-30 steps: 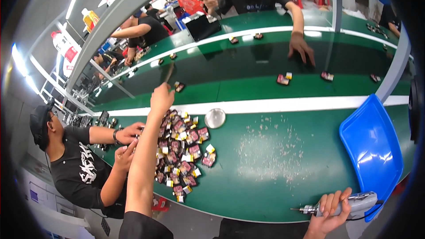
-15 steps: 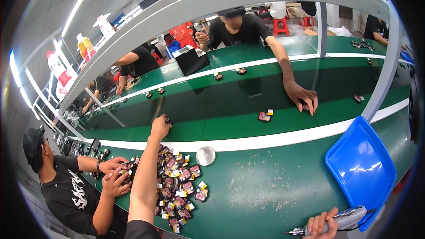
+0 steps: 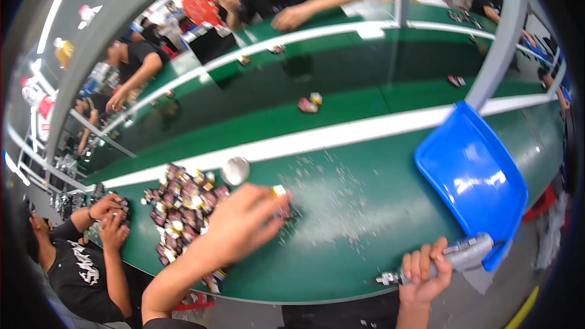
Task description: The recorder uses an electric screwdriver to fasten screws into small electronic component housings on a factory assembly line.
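My left hand (image 3: 239, 222) is over the green table, just right of the pile, with its fingers closed on a small dark-red part (image 3: 281, 208) that has a white-and-yellow tab. My fingers cover much of the part. Beside the hand lies a heap of similar small black-and-red parts (image 3: 180, 204) with white and yellow tabs. At the lower right, my right hand (image 3: 425, 273) is wrapped round a grey electric screwdriver (image 3: 472, 251), its bit pointing left. A round silver dish (image 3: 235, 171) sits behind the left hand.
A blue plastic tray (image 3: 469, 170) stands at the right. Tiny screw-like bits (image 3: 341, 201) are scattered over the table. Past the white rail (image 3: 365, 123), the green conveyor (image 3: 244, 116) carries a few parts. Co-workers sit at the left and across; grey frame posts (image 3: 503, 42) rise at the far side.
My left hand has come back from the conveyor to the table with a part in its fingers. The co-worker across has drawn a hand back from the conveyor. The view has shifted.
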Motion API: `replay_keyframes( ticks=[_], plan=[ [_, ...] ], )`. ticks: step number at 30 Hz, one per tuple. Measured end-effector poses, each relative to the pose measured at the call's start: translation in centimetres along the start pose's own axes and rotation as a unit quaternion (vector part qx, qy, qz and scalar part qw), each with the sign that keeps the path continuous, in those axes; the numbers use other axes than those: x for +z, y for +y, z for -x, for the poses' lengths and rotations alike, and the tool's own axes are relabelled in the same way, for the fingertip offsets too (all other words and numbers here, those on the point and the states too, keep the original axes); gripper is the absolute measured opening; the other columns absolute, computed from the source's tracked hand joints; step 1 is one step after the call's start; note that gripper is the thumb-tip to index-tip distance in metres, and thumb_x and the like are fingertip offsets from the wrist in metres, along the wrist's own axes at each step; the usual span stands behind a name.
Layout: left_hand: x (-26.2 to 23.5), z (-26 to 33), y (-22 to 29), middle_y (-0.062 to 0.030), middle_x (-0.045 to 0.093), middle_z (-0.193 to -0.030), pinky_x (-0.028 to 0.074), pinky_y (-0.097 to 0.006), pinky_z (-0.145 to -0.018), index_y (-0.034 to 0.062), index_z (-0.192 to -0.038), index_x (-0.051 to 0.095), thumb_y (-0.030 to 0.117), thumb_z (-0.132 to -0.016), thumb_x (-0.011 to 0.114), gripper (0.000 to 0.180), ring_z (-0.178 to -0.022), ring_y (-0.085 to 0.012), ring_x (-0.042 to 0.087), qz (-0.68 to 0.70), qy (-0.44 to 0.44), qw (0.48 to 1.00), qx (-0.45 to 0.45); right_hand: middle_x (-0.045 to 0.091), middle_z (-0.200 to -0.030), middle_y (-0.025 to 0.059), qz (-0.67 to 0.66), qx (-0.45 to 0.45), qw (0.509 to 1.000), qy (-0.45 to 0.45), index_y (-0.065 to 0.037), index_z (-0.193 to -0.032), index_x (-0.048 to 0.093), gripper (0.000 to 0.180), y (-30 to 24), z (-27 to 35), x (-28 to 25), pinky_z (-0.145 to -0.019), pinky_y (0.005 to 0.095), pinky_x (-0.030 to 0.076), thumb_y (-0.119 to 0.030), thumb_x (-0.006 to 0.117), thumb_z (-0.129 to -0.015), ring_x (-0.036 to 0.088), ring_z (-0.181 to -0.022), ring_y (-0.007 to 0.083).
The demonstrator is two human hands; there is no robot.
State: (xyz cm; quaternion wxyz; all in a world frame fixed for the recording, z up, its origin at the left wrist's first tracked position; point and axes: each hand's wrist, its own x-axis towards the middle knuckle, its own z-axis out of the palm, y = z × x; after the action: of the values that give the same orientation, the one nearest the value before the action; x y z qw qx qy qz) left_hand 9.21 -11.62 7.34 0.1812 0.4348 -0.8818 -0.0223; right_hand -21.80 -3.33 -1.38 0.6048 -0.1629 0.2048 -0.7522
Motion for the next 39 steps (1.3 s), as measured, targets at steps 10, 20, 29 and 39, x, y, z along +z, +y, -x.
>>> replay_keyframes(
  ticks=[10,20,29,39],
  plan=[
    [5.8,3.6,10.9,-0.0125,0.054,-0.101,0.047,-0.029,-0.069,0.0106,-0.122,0.061,0.02,-0.073,0.073,0.051,-0.084,-0.0229,0.054,0.049,-0.115,0.991,0.055,0.037,-0.052,0.0007,-0.05,0.065,0.995,-0.056,-0.007,-0.088,0.043,0.01,-0.4,1.4,0.9,-0.047,0.0299,0.039,-0.017,0.044,-0.092,0.037,-0.039,0.0115],
    [6.2,3.4,10.0,-0.0164,0.058,-0.106,0.052,-0.035,-0.065,-0.0027,-0.115,0.059,0.004,-0.07,0.071,0.047,-0.085,-0.0283,0.058,0.16,-0.098,0.978,0.09,0.038,-0.052,0.0008,-0.054,0.086,0.993,-0.063,-0.009,-0.09,0.043,0.009,-0.9,2.8,-0.1,-0.049,0.0314,0.038,-0.017,0.042,-0.09,0.037,-0.042,0.013],
    [7.9,3.7,11.3,-0.0226,0.063,-0.107,0.054,-0.031,-0.062,-0.0096,-0.097,0.064,0.0,-0.065,0.067,0.033,-0.078,-0.0252,0.062,0.053,0.002,0.985,0.166,0.038,-0.052,0.0011,-0.056,0.122,0.99,-0.046,-0.008,-0.088,0.043,0.009,0.1,3.7,0.6,-0.049,0.0316,0.04,-0.017,0.044,-0.089,0.038,-0.041,0.0131],
    [7.9,3.1,12.5,-0.027,0.065,-0.094,0.054,-0.027,-0.064,-0.0134,-0.086,0.065,0.004,-0.073,0.064,0.022,-0.071,-0.0227,0.061,-0.041,0.006,0.978,0.202,0.042,-0.055,0.0058,0.0,0.188,0.981,-0.042,-0.007,-0.09,0.044,0.012,3.0,7.8,1.9,-0.047,0.031,0.04,-0.018,0.048,-0.089,0.038,-0.041,0.0153]
  ],
)
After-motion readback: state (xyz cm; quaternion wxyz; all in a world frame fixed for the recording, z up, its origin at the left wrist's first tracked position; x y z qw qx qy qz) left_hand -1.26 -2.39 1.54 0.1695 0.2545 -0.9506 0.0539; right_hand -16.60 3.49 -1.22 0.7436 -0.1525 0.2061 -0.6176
